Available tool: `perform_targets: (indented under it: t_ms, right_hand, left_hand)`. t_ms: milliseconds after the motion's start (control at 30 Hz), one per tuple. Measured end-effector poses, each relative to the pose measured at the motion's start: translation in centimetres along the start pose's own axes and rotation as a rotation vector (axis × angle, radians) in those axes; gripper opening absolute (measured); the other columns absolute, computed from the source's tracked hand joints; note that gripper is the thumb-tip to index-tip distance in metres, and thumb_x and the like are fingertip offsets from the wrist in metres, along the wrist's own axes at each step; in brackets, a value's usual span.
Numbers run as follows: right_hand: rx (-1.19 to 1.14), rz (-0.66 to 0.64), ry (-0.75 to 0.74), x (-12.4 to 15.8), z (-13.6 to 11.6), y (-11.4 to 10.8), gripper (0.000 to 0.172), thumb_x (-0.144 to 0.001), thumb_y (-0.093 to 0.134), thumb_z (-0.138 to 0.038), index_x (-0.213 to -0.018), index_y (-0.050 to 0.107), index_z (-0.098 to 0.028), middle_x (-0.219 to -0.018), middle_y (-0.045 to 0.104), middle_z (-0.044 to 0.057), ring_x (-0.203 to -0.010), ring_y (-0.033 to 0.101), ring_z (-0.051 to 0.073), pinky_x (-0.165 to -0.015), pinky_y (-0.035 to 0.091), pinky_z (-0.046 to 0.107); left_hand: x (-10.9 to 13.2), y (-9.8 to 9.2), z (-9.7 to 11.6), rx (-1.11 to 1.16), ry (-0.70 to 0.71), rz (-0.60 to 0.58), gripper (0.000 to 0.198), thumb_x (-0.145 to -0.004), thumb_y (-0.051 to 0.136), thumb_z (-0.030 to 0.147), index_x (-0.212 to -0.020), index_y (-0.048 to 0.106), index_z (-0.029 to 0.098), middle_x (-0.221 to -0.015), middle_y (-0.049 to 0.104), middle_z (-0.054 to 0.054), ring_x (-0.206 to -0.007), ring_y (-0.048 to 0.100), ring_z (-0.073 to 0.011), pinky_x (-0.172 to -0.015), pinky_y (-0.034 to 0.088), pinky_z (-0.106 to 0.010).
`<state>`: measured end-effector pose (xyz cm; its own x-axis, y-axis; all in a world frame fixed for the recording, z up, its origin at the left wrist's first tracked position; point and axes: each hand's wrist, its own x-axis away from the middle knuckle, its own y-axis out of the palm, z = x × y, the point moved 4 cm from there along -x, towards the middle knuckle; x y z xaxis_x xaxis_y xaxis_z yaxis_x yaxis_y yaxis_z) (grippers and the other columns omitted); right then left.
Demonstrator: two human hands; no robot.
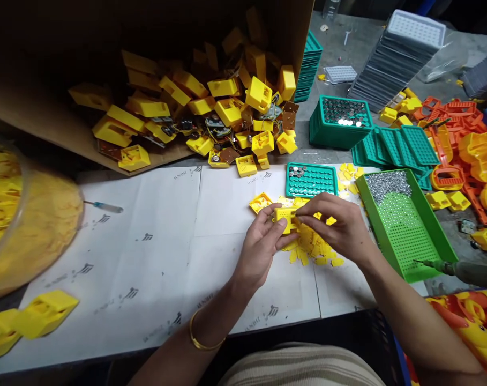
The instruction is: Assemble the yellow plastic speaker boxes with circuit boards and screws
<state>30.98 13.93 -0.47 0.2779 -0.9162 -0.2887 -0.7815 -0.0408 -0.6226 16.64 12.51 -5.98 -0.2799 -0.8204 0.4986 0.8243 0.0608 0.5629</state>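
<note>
In my left hand (263,241) is a small yellow plastic housing (283,219) with a patch of tiny holes, gripped between thumb and fingers. My right hand (335,222) pinches at the housing's right side; whatever lies between those fingertips is too small or hidden to make out. Beneath both hands spreads a heap of flat yellow plastic pieces (313,246). Just behind them lies another yellow housing (260,202), its inside facing up. A green dimpled tray (311,181) behind the hands has several round button cells (297,170) in its left corner.
A cardboard box (163,165) holds many yellow housings with wires. At right are a green basket (418,236) of small metal screws, an electric screwdriver (468,272), orange parts (478,155) and stacked grey trays (396,59). A screwdriver (109,207) and clear tub (54,214) are left.
</note>
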Motion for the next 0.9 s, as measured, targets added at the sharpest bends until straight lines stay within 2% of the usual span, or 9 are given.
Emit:
perform_targets:
  t_ms: [167,233,367,467,533,633,800,900]
  right_hand:
    - [0.383,-0.030,-0.017,0.8,-1.2,1.4,0.016,-0.090,0.053,-0.019,-0.086,0.068,-0.018,-0.083,0.063,0.006,-0.071,0.060,0.015,-0.057,0.045,0.026]
    - [0.441,-0.021,-0.020,0.8,-1.3,1.4,0.018,-0.091,0.051,-0.020,-0.087,0.069,-0.019,-0.085,0.064,0.006,-0.071,0.060,0.015,-0.056,0.045,0.026]
    - [0.296,0.009,-0.034,1.1,-1.6,0.7,0.017,-0.091,0.052,-0.019,-0.094,0.069,-0.022,-0.088,0.065,0.005,-0.076,0.063,0.014,-0.063,0.051,0.026]
    - [0.160,0.077,0.001,1.3,-1.6,-0.1,0.019,-0.089,0.055,-0.016,-0.103,0.065,-0.023,-0.092,0.067,0.004,-0.081,0.065,0.014,-0.070,0.054,0.028]
    - [0.120,0.110,0.022,1.3,-1.6,-0.2,0.015,-0.088,0.058,-0.015,-0.100,0.064,-0.022,-0.090,0.068,0.003,-0.079,0.066,0.014,-0.071,0.054,0.028]
    - [0.134,0.084,-0.026,1.1,-1.7,0.3,0.010,-0.087,0.058,-0.013,-0.091,0.065,-0.019,-0.086,0.068,0.003,-0.079,0.065,0.014,-0.070,0.053,0.026]
    - [0.321,0.024,-0.067,1.2,-1.8,1.1,0.016,-0.091,0.052,-0.018,-0.089,0.069,-0.018,-0.085,0.065,0.007,-0.076,0.062,0.017,-0.065,0.051,0.030]
    - [0.244,-0.030,-0.039,1.2,-1.8,1.1,0.015,-0.089,0.054,-0.017,-0.090,0.069,-0.017,-0.085,0.063,0.007,-0.077,0.061,0.017,-0.066,0.050,0.030]
  left_hand:
    - [0.1,0.1,-0.1,-0.089,0.067,-0.034,0.035,-0.081,0.065,0.025,-0.114,0.057,0.017,-0.113,0.065,-0.005,-0.106,0.061,-0.0181,-0.089,0.053,-0.030]
    - [0.1,0.1,-0.1,-0.097,0.079,-0.029,0.037,-0.080,0.066,0.026,-0.115,0.057,0.018,-0.113,0.066,-0.005,-0.106,0.062,-0.0184,-0.088,0.053,-0.029]
    - [0.2,0.1,0.0,-0.029,0.039,-0.048,0.033,-0.081,0.065,0.026,-0.113,0.060,0.019,-0.115,0.065,-0.004,-0.106,0.061,-0.0173,-0.085,0.054,-0.027]
    - [0.2,0.1,0.0,-0.005,0.023,-0.062,0.031,-0.082,0.063,0.025,-0.112,0.061,0.018,-0.115,0.064,-0.005,-0.105,0.061,-0.0169,-0.086,0.054,-0.027]
    - [0.2,0.1,0.0,-0.010,0.022,-0.068,0.030,-0.083,0.063,0.025,-0.112,0.061,0.018,-0.114,0.064,-0.004,-0.103,0.062,-0.0160,-0.085,0.054,-0.027]
    - [0.3,0.1,-0.1,-0.036,0.031,-0.075,0.031,-0.083,0.063,0.026,-0.113,0.060,0.020,-0.114,0.064,-0.003,-0.102,0.062,-0.0153,-0.084,0.054,-0.026]
    - [0.4,0.1,-0.3,-0.084,0.047,-0.062,0.032,-0.082,0.064,0.027,-0.113,0.059,0.021,-0.114,0.065,-0.003,-0.105,0.061,-0.0165,-0.084,0.053,-0.026]
    - [0.4,0.2,-0.3,-0.075,0.031,-0.096,0.031,-0.083,0.063,0.027,-0.113,0.059,0.020,-0.115,0.064,-0.003,-0.107,0.061,-0.0172,-0.084,0.054,-0.025]
